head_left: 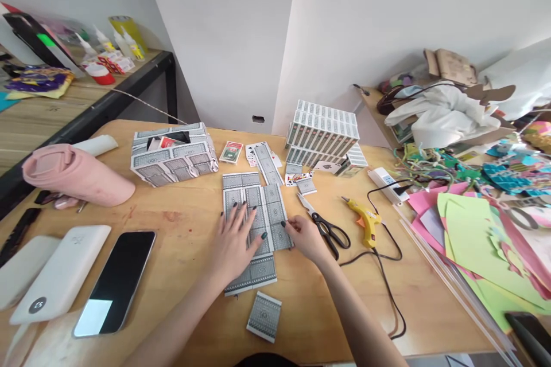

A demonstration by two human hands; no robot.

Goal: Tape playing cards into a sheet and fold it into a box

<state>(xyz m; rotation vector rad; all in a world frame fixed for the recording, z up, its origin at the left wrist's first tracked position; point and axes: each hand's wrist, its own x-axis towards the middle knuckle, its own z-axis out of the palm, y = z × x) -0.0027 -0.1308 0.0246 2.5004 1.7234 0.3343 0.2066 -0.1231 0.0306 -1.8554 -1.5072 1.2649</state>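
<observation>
In the middle of the wooden table lies a flat panel of grey-backed playing cards [253,192]. My left hand [235,241] rests palm down on it, fingers spread. At the panel's right side is a strip of joined cards [274,198]; my right hand [306,236] pinches its lower right edge between thumb and fingers. Below the panel a single card piece [264,316] lies near the table's front edge. Beyond the panel, another narrow card strip [267,165] lies slanted over a few face-up cards. Black-handled scissors [331,234] lie just right of my right hand.
A yellow glue gun [367,222] trails its cable toward a power strip [388,186]. Behind stand a card-covered box [174,163] and stacked card packs [322,132]. At left are a phone [116,281], a power bank [62,275] and a pink bottle [77,175]; coloured paper [482,229] is at right.
</observation>
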